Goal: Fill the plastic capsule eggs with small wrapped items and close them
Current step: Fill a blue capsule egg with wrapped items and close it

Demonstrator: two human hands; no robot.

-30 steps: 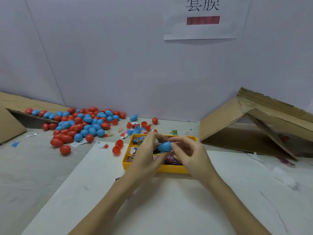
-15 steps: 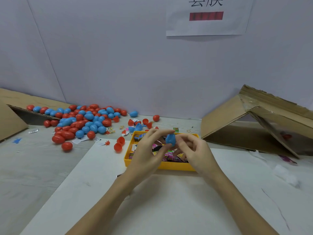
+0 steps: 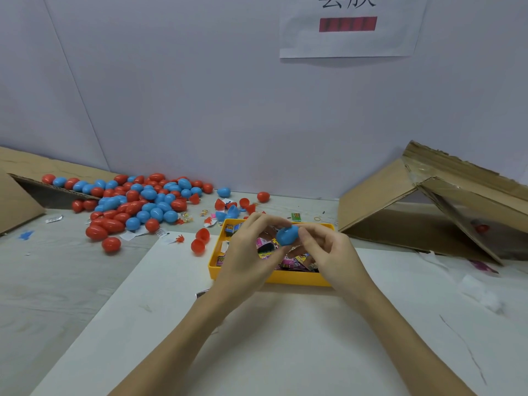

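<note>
I hold a blue capsule egg [image 3: 287, 235] between both hands above the yellow tray [image 3: 288, 280]. My left hand [image 3: 245, 252] pinches its left side with thumb and fingers. My right hand [image 3: 328, 252] grips its right side. Whether the egg is fully closed is hidden by my fingers. The tray holds several small wrapped items [image 3: 285, 260] in bright wrappers. A pile of red and blue eggs [image 3: 140, 201] lies at the back left of the table.
Two loose red eggs [image 3: 200, 241] lie just left of the tray, with open egg halves [image 3: 231, 208] behind it. A tipped cardboard box [image 3: 428, 207] stands at the right, another cardboard flap [image 3: 17, 195] at the far left. A white sheet [image 3: 257, 338] covers the table in front.
The blue egg has turned in my fingers from lying sideways to a more upright tilt. Both hands stay over the tray; the view shifted slightly.
</note>
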